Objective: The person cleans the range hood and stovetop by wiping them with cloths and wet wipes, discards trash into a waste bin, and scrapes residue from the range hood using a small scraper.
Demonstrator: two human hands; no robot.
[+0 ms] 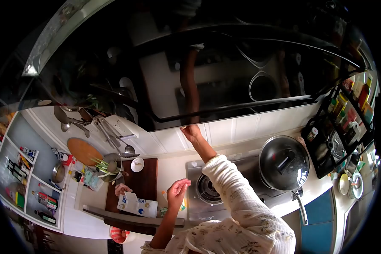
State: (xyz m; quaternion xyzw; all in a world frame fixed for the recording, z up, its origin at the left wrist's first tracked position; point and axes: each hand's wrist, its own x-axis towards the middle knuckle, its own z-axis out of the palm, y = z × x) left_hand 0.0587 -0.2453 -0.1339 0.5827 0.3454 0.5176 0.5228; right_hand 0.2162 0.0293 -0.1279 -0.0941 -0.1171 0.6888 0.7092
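Observation:
My right hand [192, 133] is raised to the lower edge of the black range hood [224, 111], its fingertips partly hidden there. Lower down, my left hand [178, 192] hovers near the left side of the gas stove [194, 168], fingers loosely bent and nothing visible in them. On the stove's right burner sits a wok with a glass lid [283, 163], its long handle pointing toward me. The left burner [209, 188] holds no pan and is partly covered by my right sleeve.
Left of the stove, a dark cutting board [150, 178] carries a small white dish [137, 164] and a white-and-blue packet [135, 206]. Green onions [108, 166] lie over a metal pot. Ladles [129, 149] hang on the wall. A black spice rack [326, 148] stands right.

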